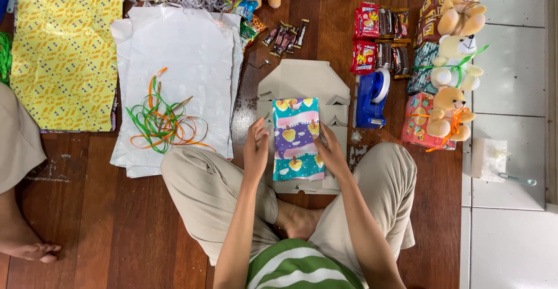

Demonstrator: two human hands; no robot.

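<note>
Hands first: my left hand [256, 145] rests against the left edge of a small flat parcel wrapped in colourful paper with purple, teal and pink bands and yellow heart shapes [297, 139], fingers curled loosely against the edge rather than clamped, and my right hand [329, 148] presses on its right edge with the fingers spread flat over the wrapping. The parcel lies upright in front of my crossed legs, on top of a stack of pale cardboard cut-outs with notched sides [302, 80], all of it on the dark wooden floor [116, 225]. Just right of the cardboard stands a blue tape dispenser with a white roll [371, 98]. Beyond it lie red snack packets [365, 39] and, further right, three plush bears tied onto wrapped gift boxes [452, 91] near the white tiles. To my left a pile of white plastic sheets [180, 62] carries a tangle of green and orange ribbons [160, 120], and a yellow patterned wrapping sheet [64, 51] lies beside it. Another person's bare foot [35, 248] shows at the lower left edge, well apart from my hands.
</note>
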